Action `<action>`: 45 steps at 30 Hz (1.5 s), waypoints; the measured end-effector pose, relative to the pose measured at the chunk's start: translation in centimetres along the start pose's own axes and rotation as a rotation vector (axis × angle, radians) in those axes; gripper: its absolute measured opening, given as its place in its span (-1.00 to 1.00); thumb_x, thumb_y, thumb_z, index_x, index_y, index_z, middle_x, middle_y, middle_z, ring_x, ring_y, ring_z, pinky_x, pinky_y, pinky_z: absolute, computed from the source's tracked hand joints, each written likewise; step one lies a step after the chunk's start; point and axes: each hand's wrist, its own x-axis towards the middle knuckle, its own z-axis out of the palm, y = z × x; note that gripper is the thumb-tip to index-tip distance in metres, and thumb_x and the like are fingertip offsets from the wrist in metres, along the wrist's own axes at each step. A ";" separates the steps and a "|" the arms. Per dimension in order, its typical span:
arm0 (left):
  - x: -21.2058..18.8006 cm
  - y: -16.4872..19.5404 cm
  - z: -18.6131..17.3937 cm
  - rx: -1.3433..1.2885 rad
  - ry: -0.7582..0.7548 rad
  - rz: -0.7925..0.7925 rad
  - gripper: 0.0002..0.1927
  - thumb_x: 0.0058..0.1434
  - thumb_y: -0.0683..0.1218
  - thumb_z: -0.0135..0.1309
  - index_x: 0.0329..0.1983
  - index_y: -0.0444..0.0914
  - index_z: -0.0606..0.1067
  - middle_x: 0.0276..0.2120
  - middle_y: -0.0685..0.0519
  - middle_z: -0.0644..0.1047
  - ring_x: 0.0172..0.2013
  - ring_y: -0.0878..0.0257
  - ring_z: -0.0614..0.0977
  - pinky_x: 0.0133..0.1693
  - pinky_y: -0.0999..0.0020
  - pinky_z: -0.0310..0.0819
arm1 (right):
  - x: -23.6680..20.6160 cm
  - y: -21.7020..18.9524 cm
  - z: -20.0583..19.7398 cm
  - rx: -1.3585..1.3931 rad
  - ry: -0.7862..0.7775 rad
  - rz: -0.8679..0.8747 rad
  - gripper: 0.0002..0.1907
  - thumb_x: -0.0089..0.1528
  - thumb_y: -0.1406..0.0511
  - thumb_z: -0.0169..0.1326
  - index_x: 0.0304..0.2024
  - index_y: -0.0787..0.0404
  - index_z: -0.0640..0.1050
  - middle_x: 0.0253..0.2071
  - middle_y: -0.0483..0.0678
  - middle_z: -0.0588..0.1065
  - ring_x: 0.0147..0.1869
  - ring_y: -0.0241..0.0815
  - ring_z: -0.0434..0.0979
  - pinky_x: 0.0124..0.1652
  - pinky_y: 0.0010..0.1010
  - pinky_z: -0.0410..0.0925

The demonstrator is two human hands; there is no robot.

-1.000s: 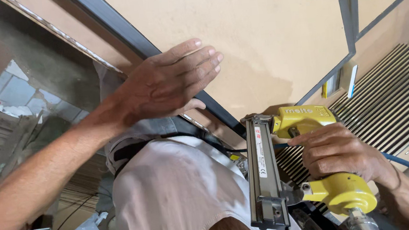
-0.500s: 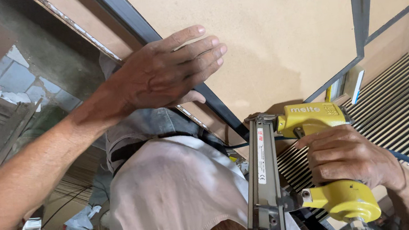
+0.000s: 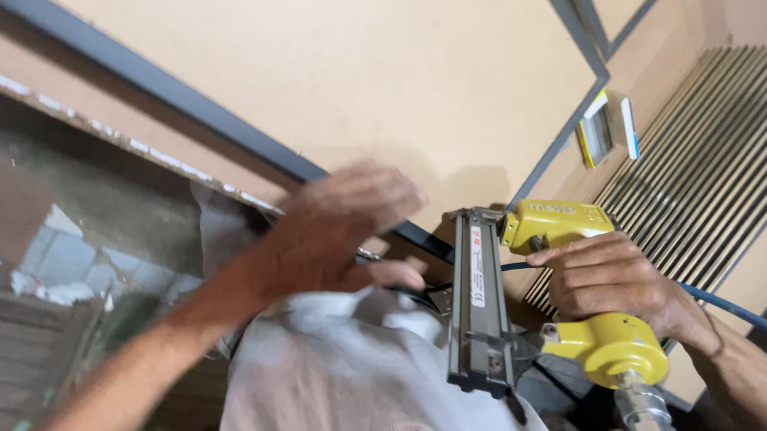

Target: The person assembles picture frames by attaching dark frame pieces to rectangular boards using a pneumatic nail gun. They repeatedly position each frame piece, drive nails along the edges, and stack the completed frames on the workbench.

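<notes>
Far left: dim floor with pale debris [image 3: 52,275], out of focus, well below the work.

Left hand [image 3: 343,229]: motion-blurred. Fingers extended and lying close together, palm toward the tan panel [image 3: 369,67], thumb [image 3: 389,274] stuck out below. Nothing gripped. It lies over the panel's lower edge, where the dark grey frame strip [image 3: 166,100] runs diagonally; whether the palm presses the surface or hovers just off it cannot be told through the blur.

Centre, bottom: white shirt [image 3: 345,397] of the person, beneath the forearm.

Right of centre: yellow pneumatic nail gun [image 3: 553,225] with a long grey magazine [image 3: 476,305]. Its nose sits at the panel's lower right corner, just beside the frame strip's bend; contact point is hidden by the tool itself.

Right hand [image 3: 615,282]: closed in a full grip around the gun's handle, fingers curled tight, knuckles up. Trigger finger not distinguishable.

Blue air hose [image 3: 760,324] runs from near the handle toward the bottom right corner.

Far right: slatted grille [image 3: 734,154], and above it a small yellow-and-white box [image 3: 607,126] resting against the frame.
</notes>
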 end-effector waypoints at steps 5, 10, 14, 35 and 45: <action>0.8 6.3 1.9 -0.603 0.135 -0.283 -0.50 0.49 0.19 -0.01 0.17 -0.31 0.54 0.17 -0.12 0.60 0.23 -0.02 0.64 0.26 0.13 0.50 | 0.1 -2.3 3.3 -0.382 0.295 0.073 -0.80 0.15 0.26 0.15 -0.52 0.22 0.52 -0.49 -0.08 0.50 -0.36 -0.19 0.61 0.14 -0.06 0.49; 2.7 3.7 2.8 -0.429 0.076 -0.456 -0.60 0.39 0.06 0.06 -0.30 -0.38 0.63 -0.03 -0.13 0.69 -0.12 0.21 0.71 -0.10 0.35 0.57 | 0.9 1.1 8.6 -0.814 0.556 0.089 -0.77 0.02 0.22 0.21 -0.55 0.16 0.44 -0.58 -0.12 0.35 -0.47 -0.15 0.46 0.09 -0.10 0.50; 5.2 1.5 2.8 -0.367 0.078 -0.669 -0.58 0.37 0.09 0.01 -0.19 -0.34 0.66 -0.13 -0.05 0.70 -0.51 0.34 0.52 -0.38 0.47 0.45 | 3.7 3.5 11.8 -0.974 0.775 0.131 -0.78 0.03 0.23 0.20 -0.53 0.13 0.41 -0.54 -0.12 0.35 -0.40 -0.11 0.49 0.06 -0.12 0.51; 9.9 -3.6 -3.3 -0.091 -0.577 -0.263 -0.63 0.33 -0.03 0.14 -0.57 -0.29 0.63 -0.25 -0.02 0.69 -0.39 0.29 0.65 -0.51 0.47 0.49 | 0.1 -0.8 24.3 -1.165 1.106 0.757 -0.87 0.06 0.29 0.13 -0.54 0.13 0.45 -0.53 -0.12 0.38 -0.39 -0.12 0.50 0.09 -0.12 0.45; 22.3 -3.0 31.6 0.737 -0.804 0.341 -0.87 0.24 -0.13 0.08 -0.32 -0.21 0.63 -0.29 -0.17 0.64 -0.20 -0.05 0.69 -0.18 0.09 0.57 | -8.7 -7.4 29.2 -1.220 1.058 1.035 -0.79 0.04 0.39 0.11 -0.66 0.12 0.39 -0.69 -0.12 0.29 -0.56 -0.20 0.43 0.02 -0.04 0.50</action>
